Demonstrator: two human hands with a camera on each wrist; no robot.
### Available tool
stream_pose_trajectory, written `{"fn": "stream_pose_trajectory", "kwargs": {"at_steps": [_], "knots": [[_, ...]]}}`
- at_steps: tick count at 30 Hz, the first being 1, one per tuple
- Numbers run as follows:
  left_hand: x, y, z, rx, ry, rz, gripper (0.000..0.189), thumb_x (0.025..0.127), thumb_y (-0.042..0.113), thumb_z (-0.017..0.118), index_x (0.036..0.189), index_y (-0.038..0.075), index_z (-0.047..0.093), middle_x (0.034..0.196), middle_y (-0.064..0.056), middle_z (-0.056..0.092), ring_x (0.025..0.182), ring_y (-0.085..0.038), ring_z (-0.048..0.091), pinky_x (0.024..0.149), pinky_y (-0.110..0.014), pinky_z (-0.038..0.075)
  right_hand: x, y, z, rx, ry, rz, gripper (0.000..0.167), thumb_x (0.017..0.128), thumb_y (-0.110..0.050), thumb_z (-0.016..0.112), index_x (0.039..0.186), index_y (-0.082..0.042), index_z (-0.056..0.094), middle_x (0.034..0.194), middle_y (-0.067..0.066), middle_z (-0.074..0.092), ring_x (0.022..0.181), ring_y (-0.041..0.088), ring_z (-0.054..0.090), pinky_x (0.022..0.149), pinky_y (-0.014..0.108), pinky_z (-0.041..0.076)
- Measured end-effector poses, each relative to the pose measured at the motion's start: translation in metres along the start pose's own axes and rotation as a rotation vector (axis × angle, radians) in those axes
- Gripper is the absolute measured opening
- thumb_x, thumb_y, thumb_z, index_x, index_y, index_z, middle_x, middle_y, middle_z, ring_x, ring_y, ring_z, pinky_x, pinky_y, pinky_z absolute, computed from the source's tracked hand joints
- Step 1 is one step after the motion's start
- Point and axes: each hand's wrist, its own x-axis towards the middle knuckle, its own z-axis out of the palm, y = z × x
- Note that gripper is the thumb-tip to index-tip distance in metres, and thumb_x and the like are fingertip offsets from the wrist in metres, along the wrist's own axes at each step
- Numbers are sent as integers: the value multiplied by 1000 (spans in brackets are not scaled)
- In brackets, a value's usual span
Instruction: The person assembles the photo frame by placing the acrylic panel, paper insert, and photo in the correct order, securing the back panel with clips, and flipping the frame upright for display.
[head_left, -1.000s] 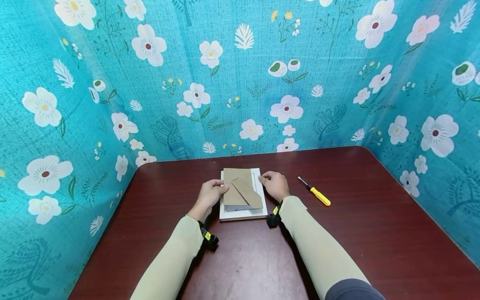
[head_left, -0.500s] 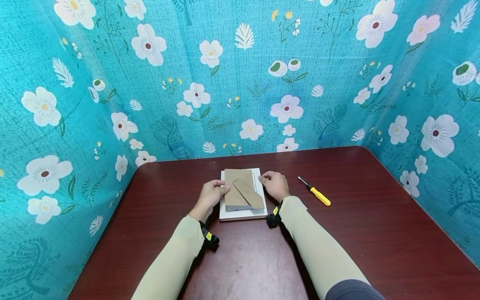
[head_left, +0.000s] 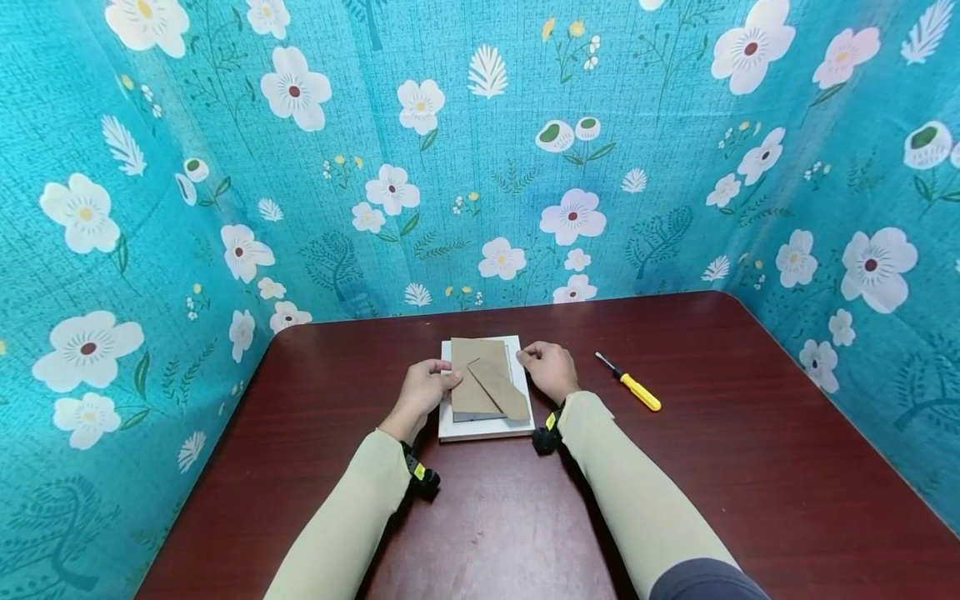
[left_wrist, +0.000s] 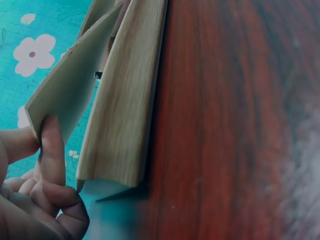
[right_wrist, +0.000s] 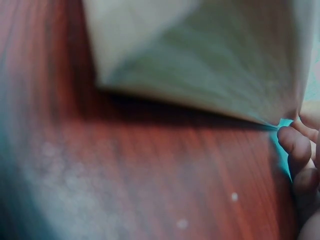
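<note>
A white-backed picture frame (head_left: 487, 430) lies on the table in the head view. Its brown backing board (head_left: 489, 348), with a stand leg (head_left: 497, 379) on it, sits over the opening, slightly askew. My left hand (head_left: 423, 390) pinches the board's left edge. In the left wrist view, the left hand (left_wrist: 45, 195) holds a corner of the board (left_wrist: 65, 90) tilted up, apart from the wood-grain side of the frame (left_wrist: 122, 100). My right hand (head_left: 551, 371) pinches the frame's right edge near its far corner. The right wrist view is blurred; fingertips (right_wrist: 294, 142) meet the frame's corner.
A screwdriver with a yellow handle (head_left: 639, 392) lies to the right of the right hand. The dark red table (head_left: 322, 375) ends at a blue flowered cloth (head_left: 465, 167) behind and on both sides. Black cameras are strapped to both wrists.
The left hand and the backing board have shifted slightly to the right and a little nearer over the frame. The right hand, frame and screwdriver have stayed in place.
</note>
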Motion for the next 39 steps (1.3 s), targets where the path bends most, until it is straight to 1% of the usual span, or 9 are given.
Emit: {"fn": "stream_pose_trajectory", "kwargs": {"at_steps": [8,15,25,32,39], "knots": [[-2,3,2,-5,1,2,29,90,16,72,115,3,65,92,-10,67,79,-19,65,69,-33,52,1,2,0,-2,6,-7,19,93,-36,65,90,-18,73,78,-5,66,73,18,58,71,38,44],[-1,4,3,13,-2,2,28,91,16,71,116,3,65,87,-10,69,73,-20,65,65,-32,51,2,4,0,21,-7,-22,20,94,-36,65,91,-17,72,77,-5,66,72,18,59,70,39,46],[-1,3,5,43,6,2,26,91,17,71,113,4,65,85,-9,67,69,-19,62,63,-31,49,1,5,-1,24,9,-55,19,93,-34,66,90,-16,72,78,-4,66,70,19,58,69,39,45],[-1,4,6,55,-18,-3,28,91,17,71,115,4,64,88,-9,67,71,-21,64,66,-33,51,3,6,-1,27,2,-49,19,94,-34,65,91,-16,71,77,-3,65,70,20,56,69,39,45],[1,4,6,78,-13,3,27,90,16,72,113,3,65,89,-10,67,71,-21,64,67,-33,50,3,4,-1,25,-13,-41,20,95,-34,64,93,-16,72,78,-4,66,70,20,56,69,38,44]]}}
